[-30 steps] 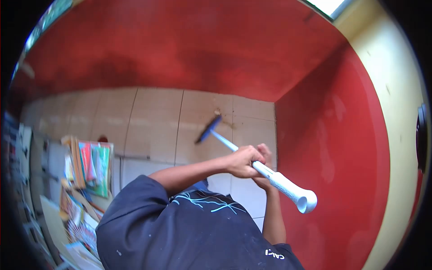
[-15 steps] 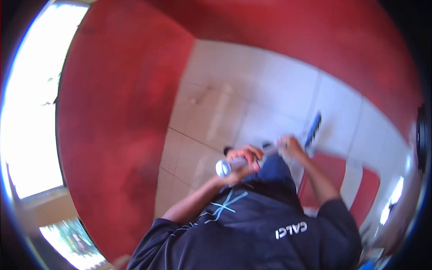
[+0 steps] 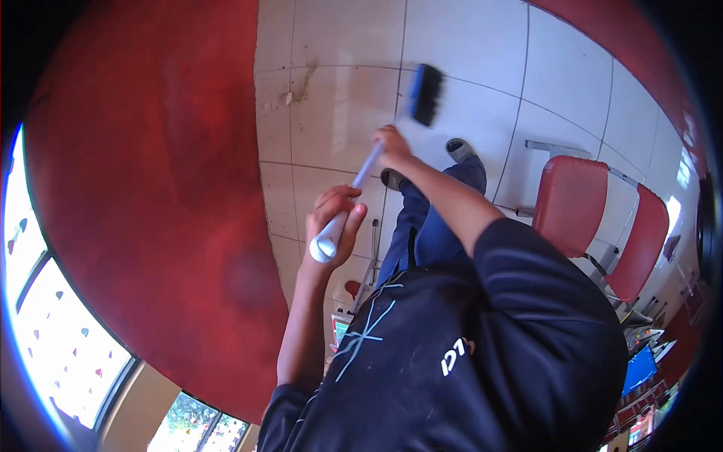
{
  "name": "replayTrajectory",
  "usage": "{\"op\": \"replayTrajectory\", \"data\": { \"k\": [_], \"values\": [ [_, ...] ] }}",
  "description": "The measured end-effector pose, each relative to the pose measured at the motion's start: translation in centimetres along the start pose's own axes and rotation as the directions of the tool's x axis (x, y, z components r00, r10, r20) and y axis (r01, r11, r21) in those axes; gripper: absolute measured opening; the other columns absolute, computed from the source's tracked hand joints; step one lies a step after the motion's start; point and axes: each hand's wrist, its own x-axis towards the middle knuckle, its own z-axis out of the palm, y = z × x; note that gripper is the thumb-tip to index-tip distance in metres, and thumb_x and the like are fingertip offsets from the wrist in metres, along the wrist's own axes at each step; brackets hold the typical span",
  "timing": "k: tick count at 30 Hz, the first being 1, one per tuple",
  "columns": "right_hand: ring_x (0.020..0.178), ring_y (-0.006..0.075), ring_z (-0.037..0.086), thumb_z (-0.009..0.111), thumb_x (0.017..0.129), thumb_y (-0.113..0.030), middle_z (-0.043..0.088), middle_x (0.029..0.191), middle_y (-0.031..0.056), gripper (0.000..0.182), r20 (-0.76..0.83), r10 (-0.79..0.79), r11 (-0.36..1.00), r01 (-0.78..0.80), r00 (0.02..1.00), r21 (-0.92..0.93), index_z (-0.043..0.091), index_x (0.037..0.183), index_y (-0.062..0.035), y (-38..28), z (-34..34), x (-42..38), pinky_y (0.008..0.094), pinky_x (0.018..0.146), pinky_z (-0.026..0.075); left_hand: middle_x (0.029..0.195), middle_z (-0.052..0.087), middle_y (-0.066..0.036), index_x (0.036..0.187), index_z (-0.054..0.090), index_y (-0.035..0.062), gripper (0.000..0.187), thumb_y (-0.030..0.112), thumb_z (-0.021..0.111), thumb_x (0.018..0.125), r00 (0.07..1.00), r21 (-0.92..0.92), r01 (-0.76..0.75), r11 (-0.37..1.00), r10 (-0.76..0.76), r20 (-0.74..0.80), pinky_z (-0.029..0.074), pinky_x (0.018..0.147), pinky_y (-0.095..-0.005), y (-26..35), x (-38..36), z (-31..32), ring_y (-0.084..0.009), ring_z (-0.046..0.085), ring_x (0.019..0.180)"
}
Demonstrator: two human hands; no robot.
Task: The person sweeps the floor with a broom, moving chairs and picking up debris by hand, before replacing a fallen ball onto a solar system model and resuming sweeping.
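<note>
A broom with a white handle point(image 3: 367, 167) and a blue head with black bristles point(image 3: 426, 95) slants across the tiled floor in front of me. My left hand point(image 3: 337, 220) is wrapped round the handle near its top end, which points up towards the camera. Farther down the handle, closer to the broom head, my right hand point(image 3: 392, 148) is closed on it. The bristles are blurred and lie low over the white tiles, just beyond my shoes point(image 3: 458, 149).
A red chair point(image 3: 570, 205) stands to my right, its metal legs on the floor. On the left rises a red wall point(image 3: 162, 196). A brown smear point(image 3: 306, 81) and a small pale bit point(image 3: 288, 99) mark the tiles ahead. Windows point(image 3: 75, 339) show at lower left.
The broom head has swung from the right to ahead of me. Both hands keep hold of the handle; my right hand has moved forward and left. The view has shifted, showing more of the chair.
</note>
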Motion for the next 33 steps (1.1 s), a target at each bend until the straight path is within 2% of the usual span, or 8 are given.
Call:
{"op": "replayTrajectory", "data": {
  "k": [3,11,16,22,24,26,29,33],
  "values": [
    [0.087,0.0329,0.058,0.065,0.068,-0.007,0.059,0.079,0.0102,0.010,0.245,-0.331,0.939,0.293,0.911,0.181,0.059,0.076,-0.0083,-4.7,7.4,2.4,0.0421,0.076,0.047,0.093,0.065,-0.015,0.082,0.058,-0.0009,0.017,0.013,0.068,0.083,0.988,0.116,0.153,0.982,-0.153,-0.010,0.048,0.085,-0.0394,1.3,-2.7,-4.0,-0.0314,0.062,0.098],
    [0.090,0.0330,0.059,0.065,0.071,-0.013,0.061,0.088,0.0116,0.012,0.412,-0.253,0.942,0.320,0.875,-0.101,0.060,0.081,-0.0084,-20.7,4.0,2.9,0.0443,0.077,0.049,0.083,0.064,-0.014,0.071,0.052,0.0033,0.030,0.023,0.069,0.085,0.959,-0.227,-0.112,0.967,0.046,-0.280,0.050,0.082,-0.0441,1.9,-10.4,-16.7,-0.0341,0.064,0.093],
    [0.094,0.0355,0.057,0.073,0.069,-0.015,0.059,0.093,0.0138,0.022,0.233,0.098,0.890,0.020,0.968,-0.456,0.059,0.084,-0.0066,-12.0,-9.0,3.4,0.0454,0.077,0.048,0.101,0.065,-0.013,0.077,0.058,0.0029,0.023,0.020,0.070,0.085,0.995,-0.440,0.054,0.896,-0.084,-0.049,0.048,0.085,-0.0367,-3.4,-1.5,-10.8,-0.0266,0.061,0.100],
    [0.091,0.0377,0.059,0.064,0.085,-0.023,0.058,0.094,0.0189,0.018,0.086,0.453,0.546,-0.199,0.888,-0.814,0.061,0.083,-0.0047,4.6,-22.0,8.4,0.0479,0.076,0.051,0.113,0.059,-0.009,0.092,0.053,0.0077,0.015,0.010,0.067,0.088,0.978,-0.675,0.031,0.737,0.118,0.174,0.046,0.078,-0.0302,-7.2,14.2,6.6,-0.0190,0.058,0.097],
    [0.092,0.0361,0.057,0.064,0.082,-0.019,0.057,0.093,0.0180,0.012,0.132,0.353,0.600,-0.117,0.926,-0.791,0.062,0.084,-0.0072,8.6,-20.9,11.8,0.0469,0.078,0.049,0.106,0.063,-0.012,0.086,0.055,0.0052,0.020,0.012,0.073,0.083,0.971,-0.715,0.231,0.660,-0.116,0.207,0.048,0.080,-0.0345,-6.1,17.6,5.8,-0.0247,0.061,0.098],
    [0.092,0.0350,0.056,0.066,0.075,-0.013,0.057,0.092,0.0171,0.009,0.050,0.026,0.801,0.009,0.998,-0.598,0.062,0.082,-0.0080,9.2,-14.4,15.4,0.0445,0.081,0.046,0.101,0.064,-0.013,0.079,0.054,0.0035,0.022,0.011,0.075,0.080,0.999,-0.501,-0.044,0.864,0.047,-0.006,0.049,0.080,-0.0377,-5.5,19.7,0.8,-0.0290,0.062,0.098],
    [0.099,0.0343,0.052,0.067,0.063,-0.003,0.059,0.093,0.0139,0.019,-0.065,-0.038,0.979,0.024,0.997,-0.205,0.064,0.081,-0.0077,-1.1,-2.8,22.4,0.0409,0.084,0.044,0.096,0.065,-0.014,0.071,0.054,0.0029,0.030,0.017,0.079,0.073,0.995,-0.158,-0.034,0.987,0.019,-0.099,0.049,0.080,-0.0408,-3.8,20.8,-9.6,-0.0313,0.062,0.096],
    [0.093,0.0314,0.059,0.066,0.074,-0.014,0.058,0.088,0.0113,0.010,0.301,-0.241,0.961,0.184,0.923,0.205,0.058,0.077,-0.0074,-5.7,8.5,28.6,0.0417,0.076,0.049,0.079,0.061,-0.013,0.067,0.050,0.0026,0.038,0.028,0.076,0.078,0.990,0.091,0.139,0.986,-0.137,-0.026,0.047,0.083,-0.0417,-1.2,22.2,-11.2,-0.0332,0.061,0.099]
  ]
}}
